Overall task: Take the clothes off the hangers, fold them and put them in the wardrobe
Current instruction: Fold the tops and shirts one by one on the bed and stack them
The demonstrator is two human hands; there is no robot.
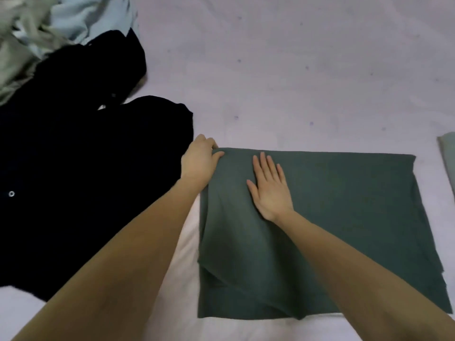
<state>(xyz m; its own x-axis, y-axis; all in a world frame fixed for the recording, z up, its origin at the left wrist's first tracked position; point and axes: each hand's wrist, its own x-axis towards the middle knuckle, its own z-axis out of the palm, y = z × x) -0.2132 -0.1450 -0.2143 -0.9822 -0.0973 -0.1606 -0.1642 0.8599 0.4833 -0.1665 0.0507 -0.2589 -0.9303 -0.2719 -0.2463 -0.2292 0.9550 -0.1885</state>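
Observation:
A dark green garment (344, 217) lies folded into a rough rectangle on the pale sheet, in the lower right of the head view. My left hand (199, 161) pinches its far left corner, thumb on top of the cloth. My right hand (269, 187) lies flat on the garment's upper left part, fingers straight and spread, pressing the cloth down. No hanger is visible.
A black garment (86, 180) with a metal snap sprawls at the left, touching my left hand's side. Behind it lie a light blue garment (91, 16) and a grey-green one (14, 57). A pale folded cloth (448, 158) shows at the right edge. The bed sheet (295, 70) spreads beyond.

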